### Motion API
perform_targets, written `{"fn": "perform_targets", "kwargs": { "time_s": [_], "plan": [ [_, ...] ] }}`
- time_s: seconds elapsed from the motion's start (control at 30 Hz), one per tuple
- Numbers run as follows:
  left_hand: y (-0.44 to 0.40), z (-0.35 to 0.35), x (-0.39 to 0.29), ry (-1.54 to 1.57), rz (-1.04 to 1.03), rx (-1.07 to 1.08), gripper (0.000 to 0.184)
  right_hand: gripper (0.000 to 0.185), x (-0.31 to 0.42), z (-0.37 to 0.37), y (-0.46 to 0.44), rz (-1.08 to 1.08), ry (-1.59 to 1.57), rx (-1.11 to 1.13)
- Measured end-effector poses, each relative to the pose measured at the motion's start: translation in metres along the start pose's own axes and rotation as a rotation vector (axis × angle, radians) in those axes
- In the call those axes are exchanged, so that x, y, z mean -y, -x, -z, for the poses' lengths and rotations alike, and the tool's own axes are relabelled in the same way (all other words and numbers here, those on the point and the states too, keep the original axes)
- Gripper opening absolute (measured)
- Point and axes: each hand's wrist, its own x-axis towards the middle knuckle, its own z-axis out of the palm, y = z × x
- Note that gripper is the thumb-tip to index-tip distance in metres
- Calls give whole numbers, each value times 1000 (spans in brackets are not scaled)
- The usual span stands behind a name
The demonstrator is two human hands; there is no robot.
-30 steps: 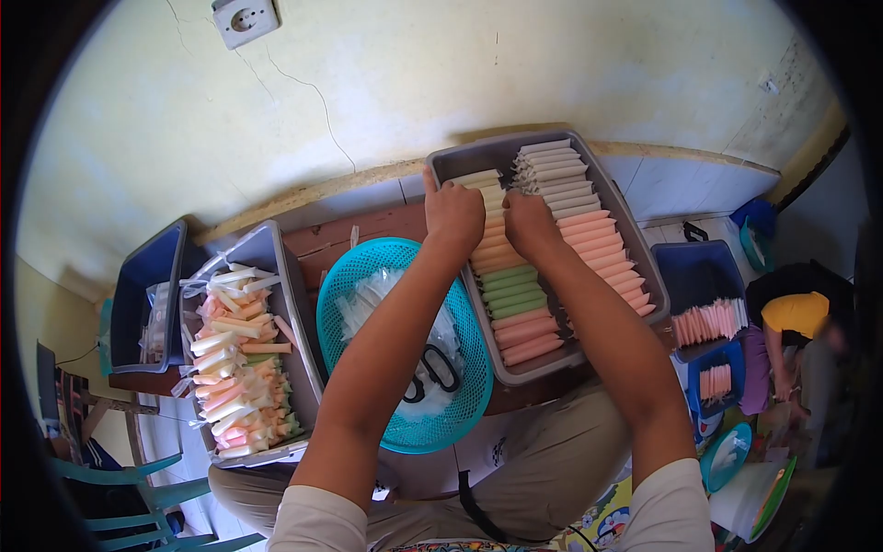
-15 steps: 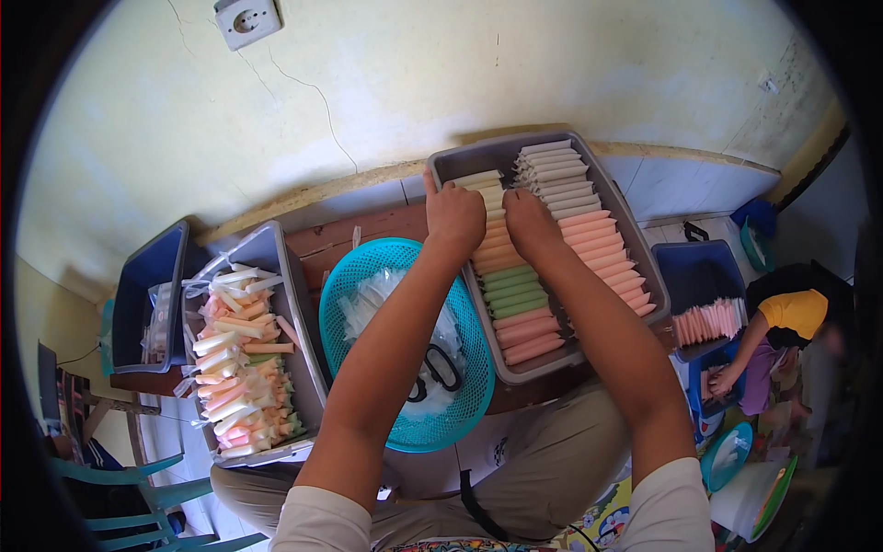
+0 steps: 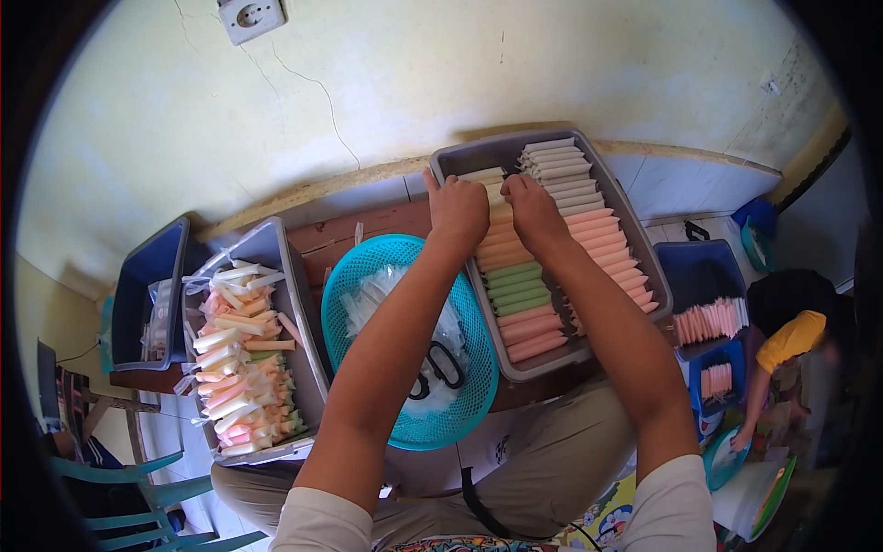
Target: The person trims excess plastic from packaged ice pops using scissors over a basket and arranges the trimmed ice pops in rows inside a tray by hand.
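A grey tray [image 3: 515, 375] holds rows of filled plastic tubes: white tubes [image 3: 563, 166] at the back, orange ones, green tubes [image 3: 515, 287] and pink tubes [image 3: 533, 333]. Over its left rim is my left hand [image 3: 457, 210], fingers curled at the cream tubes in the left row; what they pinch is hidden. My right hand [image 3: 533, 210] is closed beside it at the same row, between the two columns, its fingertips too small to read. Left of the tray, a turquoise basket [image 3: 476, 405] contains clear plastic bags [image 3: 372, 299] and black-handled scissors [image 3: 445, 365].
At the left, a grey bin [image 3: 311, 363] holds jumbled tubes [image 3: 241, 368], with a dark blue bin [image 3: 152, 248] beyond it. Blue bins [image 3: 696, 267] of pink tubes stand at the right. Another person [image 3: 793, 340] reaches toward a turquoise bowl [image 3: 725, 458]. A green chair [image 3: 166, 492] is lower left.
My right hand has risen slightly toward the back of the tray, while my left hand stays nearly in place. The other person's hand has moved from the small blue bin to the bowl.
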Motion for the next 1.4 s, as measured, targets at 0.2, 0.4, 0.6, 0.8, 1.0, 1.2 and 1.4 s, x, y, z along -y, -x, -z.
{"fn": "perform_targets", "kwargs": {
  "time_s": [0.2, 0.4, 0.6, 0.8, 1.0, 1.2, 1.4],
  "plan": [
    [-1, 3, 0, 45, 22, -3, 16, 15, 2, 4, 0, -46, -80, -67],
    [-8, -2, 4, 41, 9, -53, 14, 32, -16, -13, 4, -4, -34, -117],
    [-16, -3, 3, 6, 62, -14, 17, 39, -16, -19, 6, -24, -5, -92],
    [-17, -4, 3, -25, 67, -32, 17, 39, -12, -17, 7, -16, -14, -96],
    [-10, -11, 6, 47, 38, -171, 16, 33, -3, -13, 10, -122, 51, -79],
    [2, -2, 1, 41, -14, -90, 19, 33, 12, -2, 12, -360, 88, 148],
    [8, 1, -2, -35, -58, 5, 19, 39, 2, -8, 13, -361, 81, 194]
  ]
}}
